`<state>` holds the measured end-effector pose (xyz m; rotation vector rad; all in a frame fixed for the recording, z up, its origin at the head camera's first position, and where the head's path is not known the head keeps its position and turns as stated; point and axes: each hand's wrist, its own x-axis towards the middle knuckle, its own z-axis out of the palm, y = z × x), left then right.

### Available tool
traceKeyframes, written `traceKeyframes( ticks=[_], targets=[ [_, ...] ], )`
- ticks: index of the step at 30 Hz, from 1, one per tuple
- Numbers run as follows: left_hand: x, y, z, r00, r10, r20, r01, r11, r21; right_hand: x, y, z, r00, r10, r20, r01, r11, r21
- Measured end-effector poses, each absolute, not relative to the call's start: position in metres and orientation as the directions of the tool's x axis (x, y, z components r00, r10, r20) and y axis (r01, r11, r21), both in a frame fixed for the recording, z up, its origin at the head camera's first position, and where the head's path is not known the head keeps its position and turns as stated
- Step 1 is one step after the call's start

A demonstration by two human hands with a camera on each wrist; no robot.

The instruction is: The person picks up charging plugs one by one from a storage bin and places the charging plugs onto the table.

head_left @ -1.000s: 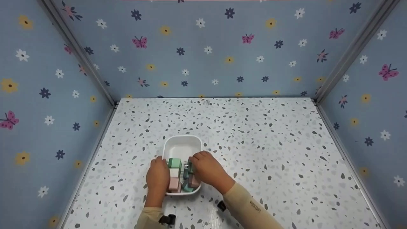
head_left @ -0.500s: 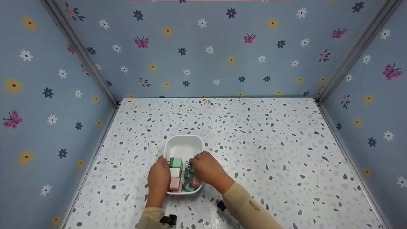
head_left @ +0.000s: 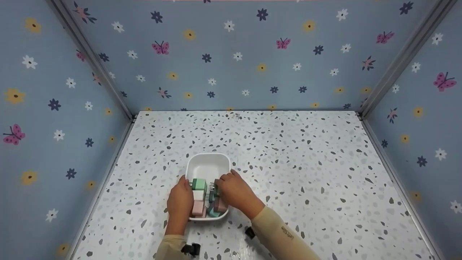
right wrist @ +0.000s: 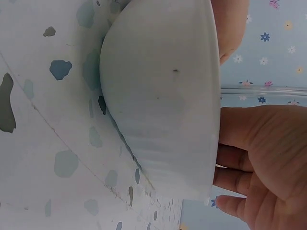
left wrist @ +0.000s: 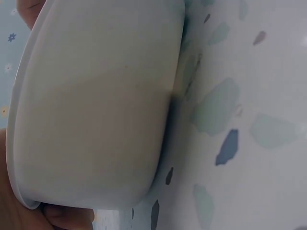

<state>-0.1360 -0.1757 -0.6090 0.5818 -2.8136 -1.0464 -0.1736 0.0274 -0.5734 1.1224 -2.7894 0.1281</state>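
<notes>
A white rectangular bin with rounded corners stands on the table, its near half filled with plug chargers. Along its left side lie a green charger, a white charger and a pink charger. My left hand grips the bin's left rim; in the left wrist view, fingers curl under that rim. My right hand reaches over the right rim and pinches a dark charger with metal prongs. In the right wrist view the bin's wall hides those fingertips.
The bin rests on a white speckled tabletop. Blue flowered panels enclose the back and both sides, with grey metal rails at the corners. Black wrist devices sit at both sleeves.
The head view has shifted slightly. Both hands and the bin keep nearly the same place, with only small movement of the right fingers at the dark charger.
</notes>
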Motion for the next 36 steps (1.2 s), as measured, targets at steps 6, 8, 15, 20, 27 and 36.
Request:
traceKeyframes(
  ticks=[6, 8, 15, 20, 27, 36],
  targets=[
    [-0.136, -0.175, -0.608, -0.924, -0.379, -0.056, -0.325, 0.698, 0.638, -0.174, 0.025, -0.576, -0.714, -0.686, 0.140, -0.696, 0.717, -0.032],
    [-0.136, -0.174, -0.607, -0.923, -0.380, -0.059, -0.328, 0.698, 0.637, -0.173, 0.025, -0.576, -0.713, -0.687, 0.140, -0.697, 0.716, -0.036],
    [-0.134, -0.174, -0.607, -0.921, -0.387, -0.053, -0.325, 0.683, 0.654, -0.172, 0.025, -0.577, -0.720, -0.683, 0.124, -0.693, 0.718, -0.072],
    [-0.133, -0.174, -0.607, -0.917, -0.398, -0.031, -0.316, 0.677, 0.665, -0.170, 0.027, -0.574, -0.710, -0.684, 0.164, -0.702, 0.704, -0.103],
    [-0.135, -0.175, -0.608, -0.917, -0.393, -0.069, -0.318, 0.616, 0.720, -0.169, 0.034, -0.571, -0.694, -0.681, 0.233, -0.717, 0.683, -0.139],
    [-0.137, -0.177, -0.606, -0.911, -0.398, -0.104, -0.350, 0.614, 0.707, -0.171, 0.042, -0.567, -0.685, -0.679, 0.264, -0.727, 0.661, -0.185]
  ],
)
